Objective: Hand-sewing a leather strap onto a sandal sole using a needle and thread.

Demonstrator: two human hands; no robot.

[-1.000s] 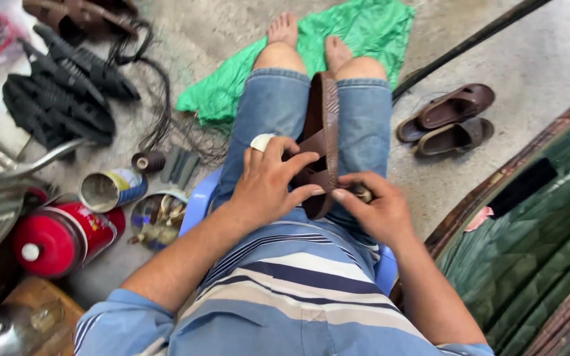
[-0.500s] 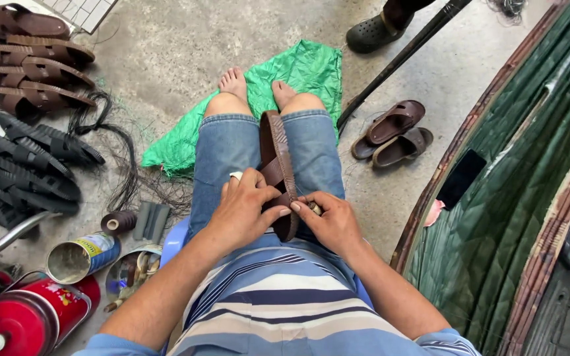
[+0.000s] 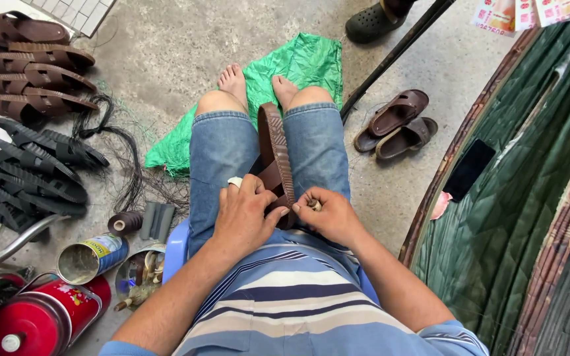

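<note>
A brown sandal point(image 3: 274, 148) stands on its edge between my knees, sole pattern facing right, toe pointing toward my feet. My left hand point(image 3: 244, 214) is closed around its near end and strap, with a pale ring-like guard on one finger. My right hand point(image 3: 328, 214) pinches a small tool against the sandal's near edge; the tool's tip is hidden by my fingers. I sit on a blue plastic stool point(image 3: 177, 241), in denim shorts, bare feet resting on a green plastic sheet point(image 3: 298, 66).
Brown sandals point(image 3: 31, 66) and black sandals point(image 3: 31, 171) lie in rows at left, beside dark thread, a spool point(image 3: 124, 223), an open tin point(image 3: 90, 258) and a red canister point(image 3: 44, 320). A brown pair point(image 3: 396, 122) sits right. A green hammock point(image 3: 516, 198) holds a phone point(image 3: 468, 169).
The view has tilted up, showing more floor and the sandal rows. My hands have stayed on the sandal's near end, with small finger shifts.
</note>
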